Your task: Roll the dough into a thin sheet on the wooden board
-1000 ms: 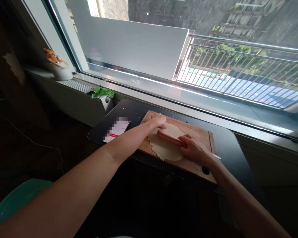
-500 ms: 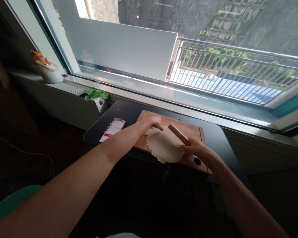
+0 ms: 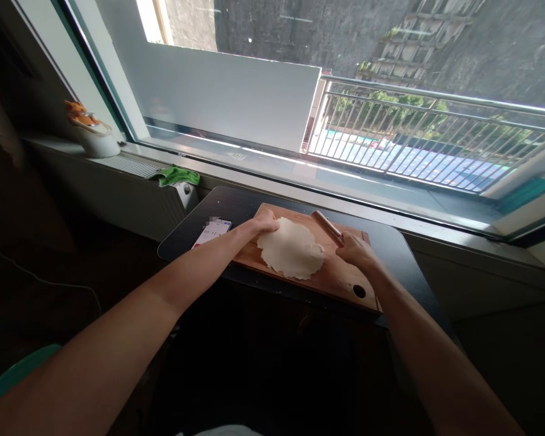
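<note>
A flat, pale sheet of dough (image 3: 291,249) with a ragged edge lies on a wooden cutting board (image 3: 272,211). My left hand (image 3: 266,219) pinches the far left edge of the dough between thumb and fingers. In my right hand (image 3: 355,248) is a rolling pin (image 3: 327,226), gripped at its near end and held slantwise at the right of the dough. The pin does not overlap the dough in this view.
The board rests on a small black table (image 3: 404,254). A phone (image 3: 214,230) showing a timer lies left of it. Beyond stand a window, a radiator (image 3: 163,200) with a green cloth (image 3: 178,175), and a white pot (image 3: 95,139). A green tub (image 3: 22,375) is at lower left.
The dough has shifted left on the board, its edge now in my left hand's pinch. My right hand has moved the rolling pin slightly right, away from the dough.
</note>
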{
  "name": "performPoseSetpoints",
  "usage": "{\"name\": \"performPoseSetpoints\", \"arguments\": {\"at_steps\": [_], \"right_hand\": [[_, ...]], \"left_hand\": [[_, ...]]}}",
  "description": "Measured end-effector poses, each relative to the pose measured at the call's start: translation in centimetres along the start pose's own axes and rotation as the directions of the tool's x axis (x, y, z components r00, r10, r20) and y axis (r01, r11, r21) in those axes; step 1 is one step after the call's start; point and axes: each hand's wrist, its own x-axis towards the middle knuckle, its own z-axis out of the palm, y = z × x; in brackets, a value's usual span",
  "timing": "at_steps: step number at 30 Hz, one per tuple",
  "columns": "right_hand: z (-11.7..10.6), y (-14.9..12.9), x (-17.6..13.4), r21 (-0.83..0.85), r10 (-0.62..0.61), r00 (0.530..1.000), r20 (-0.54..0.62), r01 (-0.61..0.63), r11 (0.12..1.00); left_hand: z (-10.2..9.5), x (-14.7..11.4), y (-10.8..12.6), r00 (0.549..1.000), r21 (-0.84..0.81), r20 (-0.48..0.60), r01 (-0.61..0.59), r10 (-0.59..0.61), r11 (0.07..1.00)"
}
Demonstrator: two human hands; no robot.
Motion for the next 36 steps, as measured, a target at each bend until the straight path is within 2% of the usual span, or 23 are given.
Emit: {"name": "performPoseSetpoints", "arguments": {"at_steps": [2,6,8,10,12,15,18,20,24,27,29,31,33,36], "right_hand": [[-0.3,-0.9,0.6,-0.046,-0.020,1.000,-0.023,0.019,0.999],[0.4,-3.0,-0.1,-0.020,-0.193,0.980,0.043,0.194,0.981],[0.6,-4.0,-0.5,-0.015,-0.227,0.972,0.066,0.228,0.974],[0.7,-5.1,-0.4,0.004,-0.225,0.972,0.064,0.225,0.974],[0.8,-6.6,0.1,0.030,-0.196,0.981,-0.014,0.196,0.980],[2.2,-9.5,0.9,0.019,-0.166,0.969,-0.182,0.173,0.985],[4.1,-11.7,1.7,-0.021,-0.213,0.958,-0.191,0.213,0.977],[4.6,-12.0,2.8,-0.046,-0.230,0.958,-0.170,0.225,0.973],[4.2,-11.0,4.8,-0.081,-0.187,0.969,-0.162,0.176,0.981],[4.7,-10.9,3.8,-0.071,-0.244,0.960,-0.140,0.236,0.969],[5.5,-11.3,2.6,-0.053,-0.273,0.947,-0.169,0.267,0.962],[6.0,-11.5,2.5,-0.046,-0.233,0.943,-0.236,0.229,0.972],[6.0,-11.4,3.8,-0.030,-0.159,0.946,-0.281,0.157,0.987],[5.0,-10.6,6.6,0.091,-0.008,0.935,-0.353,0.043,0.995]], "left_hand": [[-0.7,-0.8,-1.6,0.999,0.057,-0.027,0.033,-0.032,0.998],[-1.2,-2.6,-4.2,0.988,0.125,-0.150,0.043,-0.024,0.991],[-0.7,-3.5,-5.1,0.968,0.211,-0.247,0.002,0.051,0.978],[0.2,-4.4,-5.9,0.930,0.328,-0.321,-0.065,0.176,0.943],[1.5,-5.2,-6.6,0.898,0.409,-0.343,-0.122,0.276,0.904],[3.3,-6.2,-7.7,0.873,0.435,-0.347,-0.174,0.343,0.883],[4.4,-6.7,-8.4,0.848,0.421,-0.376,-0.203,0.374,0.884],[4.7,-6.8,-8.6,0.836,0.415,-0.388,-0.217,0.388,0.884],[5.0,-6.9,-8.9,0.818,0.403,-0.408,-0.238,0.406,0.884],[4.7,-6.6,-9.0,0.820,0.374,-0.417,-0.237,0.391,0.897],[4.0,-5.8,-8.7,0.840,0.358,-0.413,-0.207,0.353,0.911],[3.0,-4.8,-8.1,0.869,0.363,-0.391,-0.157,0.303,0.918],[1.9,-3.5,-7.1,0.892,0.385,-0.367,-0.111,0.263,0.916],[0.6,-2.0,-4.8,0.892,0.405,-0.370,-0.097,0.260,0.909]]}}
